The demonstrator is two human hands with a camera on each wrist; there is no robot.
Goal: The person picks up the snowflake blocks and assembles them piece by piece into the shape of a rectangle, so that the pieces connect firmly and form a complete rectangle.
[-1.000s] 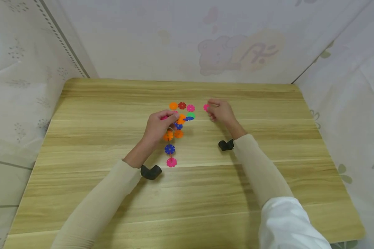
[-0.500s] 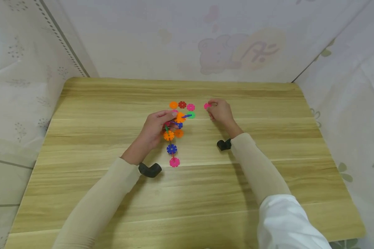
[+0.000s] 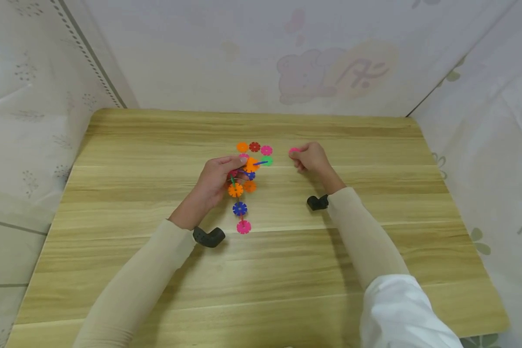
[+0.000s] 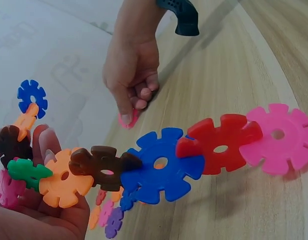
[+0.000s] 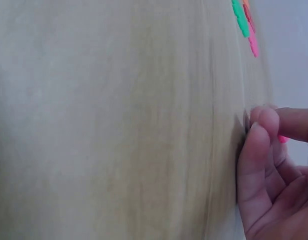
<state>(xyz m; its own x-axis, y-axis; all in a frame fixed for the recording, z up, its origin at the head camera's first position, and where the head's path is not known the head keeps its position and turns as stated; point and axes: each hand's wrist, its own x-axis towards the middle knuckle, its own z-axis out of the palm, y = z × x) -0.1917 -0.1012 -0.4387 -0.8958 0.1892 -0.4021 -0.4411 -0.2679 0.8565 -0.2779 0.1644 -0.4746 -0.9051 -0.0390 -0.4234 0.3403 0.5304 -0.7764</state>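
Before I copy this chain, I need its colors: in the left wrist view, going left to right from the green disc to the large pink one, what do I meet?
Green disc, orange disc, brown disc, blue disc, red disc, pink disc.

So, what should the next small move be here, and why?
Probably bring the right grip across toward the chain of interlocked discs: it already pinches a pink disc that is apart from the chain, while the left grip holds the chain.
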